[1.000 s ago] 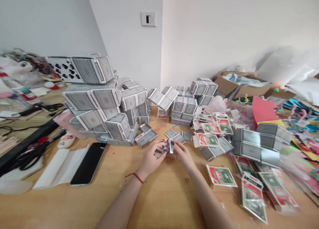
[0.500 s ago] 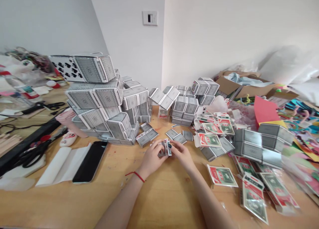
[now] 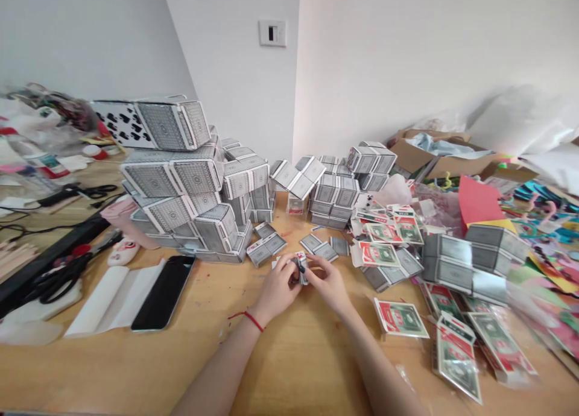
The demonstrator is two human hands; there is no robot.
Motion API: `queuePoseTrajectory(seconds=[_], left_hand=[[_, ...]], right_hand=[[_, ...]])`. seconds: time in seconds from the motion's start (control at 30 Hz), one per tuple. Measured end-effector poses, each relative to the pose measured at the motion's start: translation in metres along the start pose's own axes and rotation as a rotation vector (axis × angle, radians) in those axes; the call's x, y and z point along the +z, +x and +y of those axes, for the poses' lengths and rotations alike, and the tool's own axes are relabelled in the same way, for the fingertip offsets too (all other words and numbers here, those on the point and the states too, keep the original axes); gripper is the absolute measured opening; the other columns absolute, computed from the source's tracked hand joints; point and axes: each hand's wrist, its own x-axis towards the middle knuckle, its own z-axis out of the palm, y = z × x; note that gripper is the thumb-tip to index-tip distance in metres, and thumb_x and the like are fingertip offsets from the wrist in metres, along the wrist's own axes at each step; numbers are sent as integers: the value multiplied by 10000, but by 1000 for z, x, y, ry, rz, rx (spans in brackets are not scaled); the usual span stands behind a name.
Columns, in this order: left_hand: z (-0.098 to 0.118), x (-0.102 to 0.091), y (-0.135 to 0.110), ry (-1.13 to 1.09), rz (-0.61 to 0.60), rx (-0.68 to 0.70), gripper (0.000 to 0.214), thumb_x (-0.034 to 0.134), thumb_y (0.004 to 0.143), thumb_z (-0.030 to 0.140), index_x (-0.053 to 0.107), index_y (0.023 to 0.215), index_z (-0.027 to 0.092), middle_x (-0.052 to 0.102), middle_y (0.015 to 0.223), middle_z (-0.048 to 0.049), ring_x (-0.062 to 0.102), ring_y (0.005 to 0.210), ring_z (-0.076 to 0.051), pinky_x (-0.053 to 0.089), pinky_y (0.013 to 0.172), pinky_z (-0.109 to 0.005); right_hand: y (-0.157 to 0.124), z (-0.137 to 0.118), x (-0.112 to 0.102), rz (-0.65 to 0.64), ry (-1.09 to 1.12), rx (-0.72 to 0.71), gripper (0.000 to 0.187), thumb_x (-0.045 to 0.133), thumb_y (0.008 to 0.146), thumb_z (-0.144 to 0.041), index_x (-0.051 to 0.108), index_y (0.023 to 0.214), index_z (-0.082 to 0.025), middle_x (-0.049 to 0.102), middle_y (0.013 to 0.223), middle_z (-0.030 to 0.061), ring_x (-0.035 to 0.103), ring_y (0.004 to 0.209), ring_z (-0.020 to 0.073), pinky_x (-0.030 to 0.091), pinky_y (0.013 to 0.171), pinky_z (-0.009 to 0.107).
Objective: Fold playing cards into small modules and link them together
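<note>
My left hand (image 3: 277, 286) and my right hand (image 3: 329, 281) meet over the wooden table (image 3: 289, 356), both pinched on a small folded playing card piece (image 3: 300, 265) held between the fingertips. A red string circles my left wrist. Just beyond the hands lie a few loose folded grey cards (image 3: 320, 246). Behind them rises a big stack of cubes made from grey-backed cards (image 3: 190, 181), with a second pile (image 3: 337, 190) further right.
A black phone (image 3: 163, 292) and white folded paper (image 3: 111, 295) lie at the left, with scissors (image 3: 58, 280) beyond. Red-and-green card boxes (image 3: 400, 318) and more grey card blocks (image 3: 470, 259) crowd the right, beside coloured paper and a cardboard box (image 3: 434, 154).
Both hands have drawn closer together around the card piece, with the fingers tightening on it. The view has barely shifted.
</note>
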Motion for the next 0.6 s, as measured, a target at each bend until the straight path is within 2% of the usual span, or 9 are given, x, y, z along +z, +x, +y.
queuePoseTrajectory(seconds=[0.13, 0.33, 0.6], left_hand=[[1, -1, 0, -37, -13, 4, 140, 493, 649, 64, 449, 671, 194, 483, 1083, -52, 524, 887, -173, 452, 720, -306], [3, -2, 0, -76, -17, -6, 135, 481, 662, 67, 443, 691, 193, 472, 1091, -67, 516, 927, -181, 447, 746, -311], [3, -3, -1, -83, -51, -21, 132, 477, 670, 71, 428, 675, 193, 461, 1097, -64, 529, 900, -172, 456, 714, -304]], right_hand=[[0, -1, 2, 36, -10, -4, 433, 619, 638, -411, 573, 999, -177, 636, 831, 58, 619, 670, 182, 495, 592, 285], [-3, 2, 9, 6, 2, -24, 406, 572, 695, -390, 541, 1037, -173, 630, 885, 69, 614, 743, 186, 486, 673, 303], [-5, 1, 13, 70, 34, 7, 420, 566, 696, -411, 528, 1041, -175, 628, 882, 78, 617, 724, 195, 487, 642, 302]])
